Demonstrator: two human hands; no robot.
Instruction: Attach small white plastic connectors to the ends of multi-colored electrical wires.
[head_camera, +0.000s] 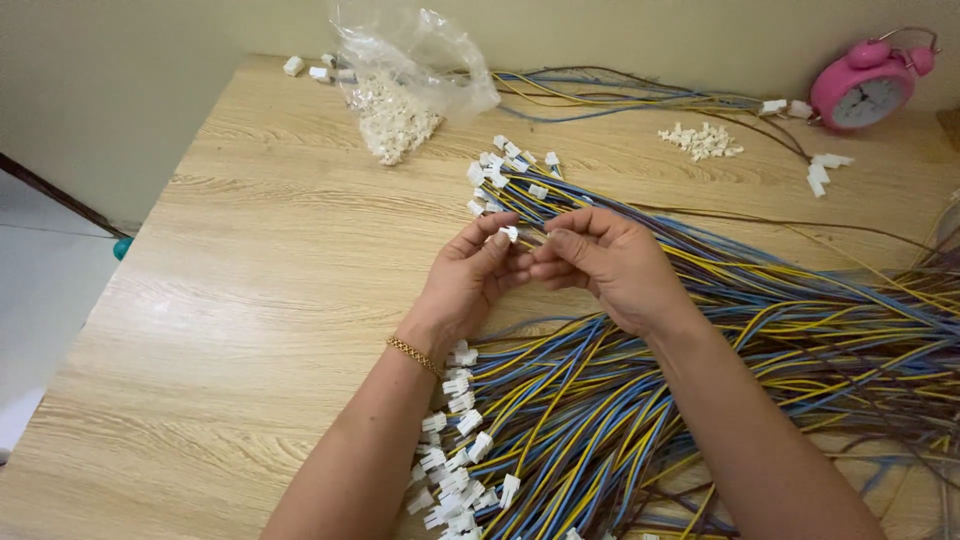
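left hand (470, 275) pinches a white connector (510, 233); right hand (605, 262), fingers closed, feeds wires (640, 360) in; I'd keep them straight and the housing steady

Blue, yellow and brown wires (600, 390), white connectors (455, 440), pink alarm clock (862, 85), light wood-grain table (230, 300).

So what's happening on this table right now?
A person sits at a wooden table working on wire harnesses. The left hand pinches a small white connector while the right hand meets it at the fingertips, apparently holding wire ends. Blue, yellow and brown wires spread beneath, many already ending in connectors. A plastic bag of loose connectors and a pink alarm clock sit at the far edge.
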